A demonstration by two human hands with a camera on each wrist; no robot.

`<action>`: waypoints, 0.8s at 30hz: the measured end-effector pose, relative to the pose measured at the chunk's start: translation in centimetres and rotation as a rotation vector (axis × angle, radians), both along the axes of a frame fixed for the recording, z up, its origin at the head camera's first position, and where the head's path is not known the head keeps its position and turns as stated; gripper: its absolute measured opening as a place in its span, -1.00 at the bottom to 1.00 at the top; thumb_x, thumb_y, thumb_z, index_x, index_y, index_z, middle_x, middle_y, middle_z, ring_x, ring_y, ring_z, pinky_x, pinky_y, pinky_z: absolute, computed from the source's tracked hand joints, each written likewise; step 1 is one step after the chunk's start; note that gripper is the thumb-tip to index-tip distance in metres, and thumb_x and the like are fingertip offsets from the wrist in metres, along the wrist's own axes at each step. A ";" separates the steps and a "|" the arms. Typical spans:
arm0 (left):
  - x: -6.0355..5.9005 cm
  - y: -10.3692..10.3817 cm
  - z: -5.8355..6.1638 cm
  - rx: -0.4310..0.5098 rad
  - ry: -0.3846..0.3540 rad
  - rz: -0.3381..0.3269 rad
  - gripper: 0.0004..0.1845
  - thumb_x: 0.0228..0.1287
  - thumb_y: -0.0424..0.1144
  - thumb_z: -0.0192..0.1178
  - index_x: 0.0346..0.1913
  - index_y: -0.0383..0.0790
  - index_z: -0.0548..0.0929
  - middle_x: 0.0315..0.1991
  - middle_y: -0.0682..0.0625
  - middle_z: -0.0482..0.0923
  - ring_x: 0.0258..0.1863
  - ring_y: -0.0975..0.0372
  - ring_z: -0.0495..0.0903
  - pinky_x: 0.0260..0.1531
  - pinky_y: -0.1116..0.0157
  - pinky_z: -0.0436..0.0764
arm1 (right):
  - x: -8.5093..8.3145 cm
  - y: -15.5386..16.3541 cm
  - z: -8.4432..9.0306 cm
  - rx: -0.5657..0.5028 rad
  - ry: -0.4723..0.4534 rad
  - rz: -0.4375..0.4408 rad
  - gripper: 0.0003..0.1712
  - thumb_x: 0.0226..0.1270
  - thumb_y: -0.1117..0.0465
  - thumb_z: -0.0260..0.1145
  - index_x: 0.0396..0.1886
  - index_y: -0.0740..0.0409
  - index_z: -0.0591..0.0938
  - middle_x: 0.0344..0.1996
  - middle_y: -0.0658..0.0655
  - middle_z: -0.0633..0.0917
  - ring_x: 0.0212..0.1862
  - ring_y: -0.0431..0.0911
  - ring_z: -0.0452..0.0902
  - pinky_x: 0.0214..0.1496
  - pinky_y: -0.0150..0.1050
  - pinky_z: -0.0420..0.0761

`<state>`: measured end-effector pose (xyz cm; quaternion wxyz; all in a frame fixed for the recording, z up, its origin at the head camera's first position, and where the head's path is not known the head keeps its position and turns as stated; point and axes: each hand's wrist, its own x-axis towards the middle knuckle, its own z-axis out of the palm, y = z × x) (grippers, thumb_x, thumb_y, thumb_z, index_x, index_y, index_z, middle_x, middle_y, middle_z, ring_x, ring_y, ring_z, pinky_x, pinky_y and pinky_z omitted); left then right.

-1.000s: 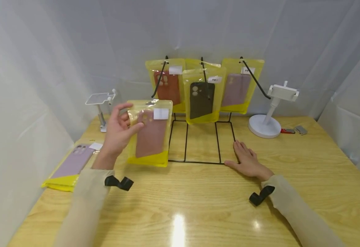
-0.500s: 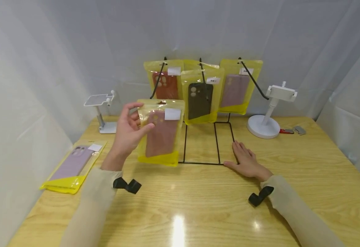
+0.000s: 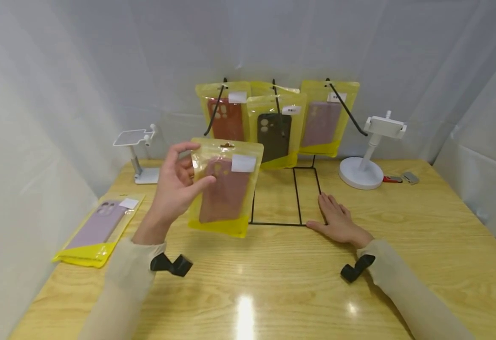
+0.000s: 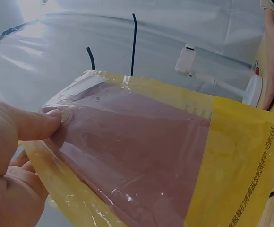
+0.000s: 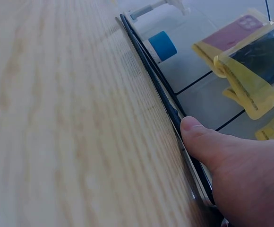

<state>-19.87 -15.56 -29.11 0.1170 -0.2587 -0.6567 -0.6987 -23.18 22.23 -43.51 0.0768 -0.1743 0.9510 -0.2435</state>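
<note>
Since a second ago the left hand (image 3: 175,186) has carried the yellow packet (image 3: 226,186) toward 3 o'clock, so it now hangs in front of the left part of the wire rack (image 3: 284,196). The grip is a pinch: thumb on the clear front over the pinkish-brown phone case, fingers curled behind the packet's left edge near the top; the packet is upright, clear of the bench (image 3: 273,283). The left wrist view shows the thumb (image 4: 30,125) pressing the film. The right hand (image 3: 337,222) has stayed put, lying flat with straight fingers at the rack's front right corner, holding nothing; its thumb (image 5: 198,137) touches the black wire. At 12 o'clock three more packets hang on the rack's hooks. At 9 o'clock a lilac-case packet (image 3: 97,231) lies flat on the bench.
</note>
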 end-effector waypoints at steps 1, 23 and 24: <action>0.1 0.1 0.0 0.005 0.002 -0.004 -0.32 0.08 -0.77 0.14 0.18 -0.11 0.32 -0.14 0.06 0.63 -0.25 0.27 0.68 -0.29 0.40 0.67 | 0.0 0.0 0.0 -0.002 -0.001 0.000 0.11 0.37 -0.27 0.10 0.49 0.43 -0.14 0.50 0.42 -0.17 0.51 0.31 -0.37 0.39 0.32 -0.24; 1.8 0.9 0.5 -0.043 0.050 0.012 -0.33 0.05 -0.76 0.16 0.22 -0.29 0.27 -0.10 0.05 0.58 -0.20 0.26 0.64 -0.24 0.42 0.65 | 0.2 -0.1 0.0 -0.002 0.016 0.000 0.08 0.38 -0.25 0.10 0.49 0.44 -0.11 0.50 0.42 -0.15 0.51 0.31 -0.34 0.39 0.31 -0.23; 1.9 0.9 0.5 -0.040 0.050 0.011 -0.33 0.05 -0.76 0.16 0.22 -0.29 0.27 -0.10 0.05 0.58 -0.20 0.26 0.63 -0.23 0.42 0.65 | 0.2 -0.1 0.0 -0.003 0.015 0.000 0.08 0.38 -0.24 0.10 0.49 0.44 -0.11 0.50 0.42 -0.15 0.51 0.31 -0.35 0.39 0.31 -0.23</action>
